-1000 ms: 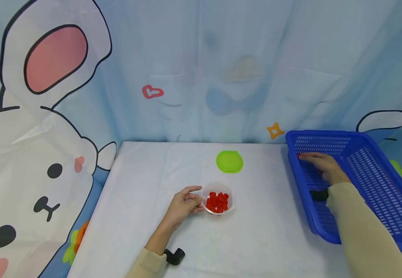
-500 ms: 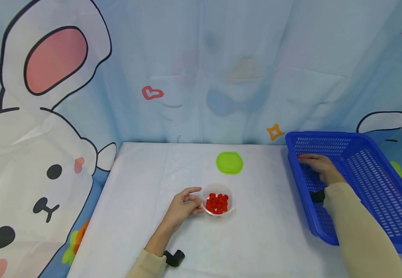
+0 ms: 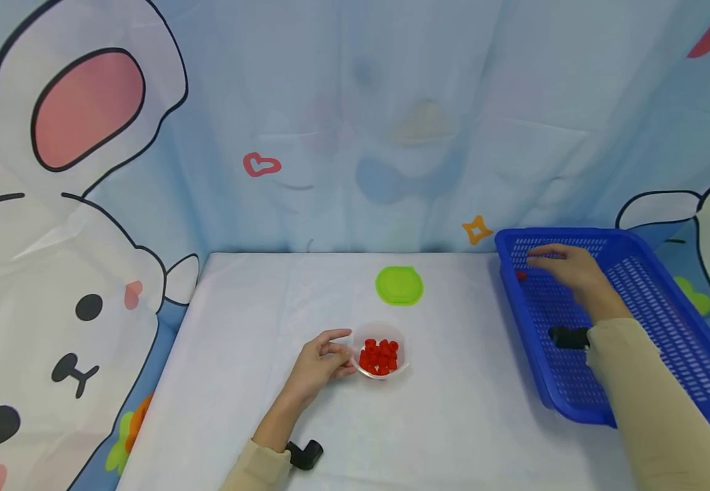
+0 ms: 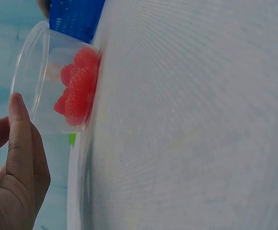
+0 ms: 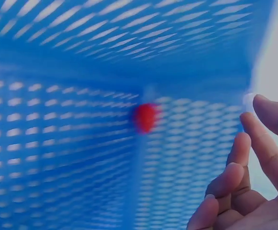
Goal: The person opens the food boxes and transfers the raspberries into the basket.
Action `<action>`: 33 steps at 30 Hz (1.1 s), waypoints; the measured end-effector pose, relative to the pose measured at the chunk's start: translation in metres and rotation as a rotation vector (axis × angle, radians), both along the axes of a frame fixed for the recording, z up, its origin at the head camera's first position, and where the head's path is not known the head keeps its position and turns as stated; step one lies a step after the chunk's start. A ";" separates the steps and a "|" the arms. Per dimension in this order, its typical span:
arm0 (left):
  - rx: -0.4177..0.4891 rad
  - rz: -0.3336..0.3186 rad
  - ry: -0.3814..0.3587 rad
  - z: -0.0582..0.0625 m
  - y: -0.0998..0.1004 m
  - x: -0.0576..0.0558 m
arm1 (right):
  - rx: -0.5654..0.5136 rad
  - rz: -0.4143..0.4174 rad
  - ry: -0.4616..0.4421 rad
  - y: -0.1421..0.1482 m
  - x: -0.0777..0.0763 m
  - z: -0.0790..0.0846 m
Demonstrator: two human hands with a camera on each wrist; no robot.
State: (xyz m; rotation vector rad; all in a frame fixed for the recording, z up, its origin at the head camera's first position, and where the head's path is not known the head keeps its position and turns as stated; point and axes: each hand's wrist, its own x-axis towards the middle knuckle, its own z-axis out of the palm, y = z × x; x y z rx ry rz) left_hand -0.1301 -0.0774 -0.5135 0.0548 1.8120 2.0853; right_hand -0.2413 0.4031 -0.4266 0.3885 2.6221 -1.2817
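In the head view a clear round plastic cup (image 3: 400,341) stands on the white-covered table, with several small red pieces (image 3: 378,357) inside that look like raspberries in the left wrist view. My left hand (image 3: 318,365) steadies the cup from the left, fingertips at its rim (image 4: 18,72). Inside the blue basket (image 3: 523,361) my right hand (image 3: 566,266) hovers near the far left corner, with nothing visible between thumb and fingers. Beyond its fingertips one raspberry-like red piece (image 5: 146,118) lies in the basket, blurred in the right wrist view.
A green lid (image 3: 400,286) lies flat behind the cup. The basket's tall slotted walls surround my right hand. A printed blue curtain (image 3: 330,123) hangs behind the table's back edge. Black wrist mounts (image 3: 305,455) stick out beside both sleeves.
My right hand has lifted up and away from the basket's left wall, and the red piece at its fingertips now lies apart. The left hand keeps its place at the cup. The head view shifts slightly.
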 end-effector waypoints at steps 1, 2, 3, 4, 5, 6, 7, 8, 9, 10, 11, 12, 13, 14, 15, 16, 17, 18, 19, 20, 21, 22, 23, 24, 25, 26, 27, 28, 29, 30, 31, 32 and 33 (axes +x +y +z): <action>-0.002 0.001 0.000 0.000 0.000 0.000 | 0.001 0.012 0.024 -0.005 0.003 0.007; -0.003 0.001 0.000 -0.001 -0.001 0.000 | 0.005 0.026 0.049 -0.011 0.007 0.014; -0.004 0.001 -0.001 -0.001 -0.001 -0.001 | 0.013 0.040 0.073 -0.017 0.011 0.021; -0.007 0.002 0.000 -0.001 -0.001 -0.001 | 0.013 0.052 0.095 -0.024 0.015 0.027; -0.007 0.003 -0.001 -0.001 -0.001 -0.001 | 0.012 0.067 0.113 -0.032 0.020 0.034; -0.010 0.004 -0.002 -0.001 -0.001 -0.001 | 0.013 0.083 0.135 -0.039 0.026 0.040; -0.012 0.004 -0.002 -0.001 -0.001 -0.001 | 0.017 0.096 0.156 -0.047 0.031 0.046; -0.013 0.006 -0.003 0.000 -0.001 -0.001 | 0.023 0.113 0.177 -0.055 0.037 0.052; -0.015 0.006 -0.002 0.000 -0.001 0.000 | 0.023 0.128 0.196 -0.064 0.042 0.057; -0.015 0.007 -0.004 0.000 -0.001 0.000 | 0.021 0.141 0.216 -0.072 0.047 0.060; -0.016 0.007 -0.005 0.001 -0.001 0.000 | 0.023 0.157 0.235 -0.080 0.051 0.063; -0.016 0.008 -0.007 0.001 -0.001 0.000 | 0.021 0.174 0.255 -0.087 0.055 0.065; -0.014 0.009 -0.008 0.001 -0.001 0.000 | 0.017 0.188 0.272 -0.095 0.059 0.066; -0.012 0.009 -0.009 0.001 -0.001 0.000 | 0.009 0.202 0.290 -0.103 0.062 0.065; -0.010 0.009 -0.008 0.000 -0.001 0.000 | -0.009 0.217 0.308 -0.110 0.065 0.064; -0.009 0.011 -0.010 0.000 0.000 0.000 | -0.027 0.233 0.326 -0.118 0.068 0.061; -0.007 0.011 -0.010 0.000 0.000 0.000 | -0.049 0.249 0.339 -0.126 0.070 0.058; -0.006 0.012 -0.010 0.000 0.000 0.000 | -0.078 0.264 0.355 -0.133 0.073 0.054; -0.003 0.012 -0.009 0.000 0.001 0.000 | -0.113 0.273 0.367 -0.140 0.075 0.049; -0.002 0.011 -0.007 0.000 0.001 0.001 | -0.149 0.282 0.376 -0.147 0.076 0.044; 0.000 0.009 -0.005 0.000 0.001 0.001 | -0.185 0.287 0.373 -0.154 0.077 0.038; 0.000 0.008 -0.005 0.000 0.001 0.001 | -0.215 0.288 0.370 -0.160 0.078 0.032; 0.000 0.007 -0.003 0.000 0.001 0.001 | -0.245 0.289 0.364 -0.165 0.078 0.027; 0.001 0.006 -0.002 0.001 0.001 0.001 | -0.271 0.290 0.356 -0.170 0.078 0.021; 0.000 0.006 -0.002 0.000 0.001 0.001 | -0.289 0.287 0.342 -0.175 0.078 0.015; -0.001 0.005 -0.001 0.000 0.001 0.001 | -0.301 0.288 0.326 -0.179 0.078 0.010; -0.001 0.005 -0.001 0.000 0.001 0.001 | -0.313 0.289 0.312 -0.183 0.078 0.005; -0.001 0.006 0.000 0.000 0.001 0.001 | -0.320 0.294 0.304 -0.186 0.078 0.000; 0.000 0.007 -0.001 0.000 0.001 0.001 | -0.326 0.302 0.295 -0.189 0.078 -0.005; 0.001 0.008 -0.002 -0.001 0.001 0.001 | -0.334 0.309 0.286 -0.192 0.078 -0.009; 0.001 0.009 -0.003 -0.001 0.001 0.001 | -0.344 0.314 0.278 -0.195 0.078 -0.013; 0.003 0.009 -0.003 -0.001 0.001 0.001 | -0.356 0.320 0.269 -0.198 0.078 -0.017; 0.005 0.011 -0.005 -0.001 0.001 0.002 | -0.361 0.322 0.261 -0.200 0.078 -0.021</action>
